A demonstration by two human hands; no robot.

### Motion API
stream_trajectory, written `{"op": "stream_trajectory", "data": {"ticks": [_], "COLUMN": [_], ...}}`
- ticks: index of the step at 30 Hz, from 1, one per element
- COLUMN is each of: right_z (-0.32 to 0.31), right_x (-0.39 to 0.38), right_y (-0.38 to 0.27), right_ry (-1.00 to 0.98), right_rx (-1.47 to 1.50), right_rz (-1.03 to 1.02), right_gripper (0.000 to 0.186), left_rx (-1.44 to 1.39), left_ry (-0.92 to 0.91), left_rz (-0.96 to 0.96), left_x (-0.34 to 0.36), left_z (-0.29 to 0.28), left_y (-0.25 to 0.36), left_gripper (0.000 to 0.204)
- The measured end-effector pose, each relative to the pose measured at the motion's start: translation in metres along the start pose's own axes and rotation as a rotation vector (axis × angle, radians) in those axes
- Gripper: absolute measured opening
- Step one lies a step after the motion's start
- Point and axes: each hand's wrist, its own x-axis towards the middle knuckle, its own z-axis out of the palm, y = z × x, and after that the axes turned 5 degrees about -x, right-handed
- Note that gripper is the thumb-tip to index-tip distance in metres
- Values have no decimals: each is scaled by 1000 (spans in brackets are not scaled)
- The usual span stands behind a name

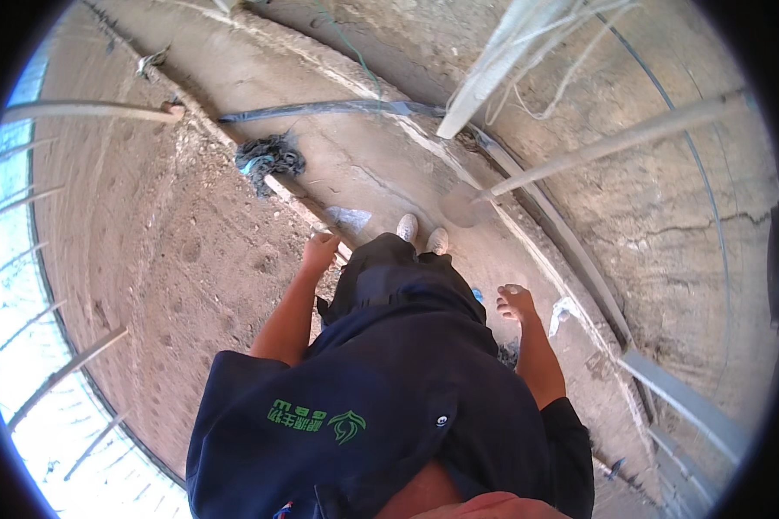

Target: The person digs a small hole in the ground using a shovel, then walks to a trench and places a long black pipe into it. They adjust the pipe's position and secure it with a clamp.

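Note:
My left hand (322, 248) hangs at my left side, above the edge of a long narrow kerb (299, 201). Its fingers are curled in and nothing shows in them. At my right side my right hand (516, 302) hangs over the concrete path, its fingers loosely bent and apart, with no object in it. A small pale scrap (563, 313) lies beyond that hand, beside the wall's foot. Both arms are apart from the things around them. My light-coloured shoes (408, 227) stand on the path.
A shovel (460, 207) leans on the right wall, its blade on the path ahead. A dark bundle of cloth (270, 162) hangs over the kerb. A grey bar (329, 111) crosses the path farther off. Bare soil (164, 233) and slanting poles (69, 376) lie left.

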Motion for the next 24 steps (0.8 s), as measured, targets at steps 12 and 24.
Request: {"op": "stream_trajectory", "data": {"ticks": [12,24], "right_z": [33,120], "right_x": [60,30], "right_y": [-144,-263], "right_ry": [71,53], "right_rx": [-326,-435], "right_rz": [-348,-253], "right_gripper": [22,19], "left_rx": [-168,-288], "left_ry": [-49,16], "left_rz": [-114,-223], "left_x": [48,123], "left_z": [-79,-152], "left_y": [-104,9], "left_gripper": [28,20]}}
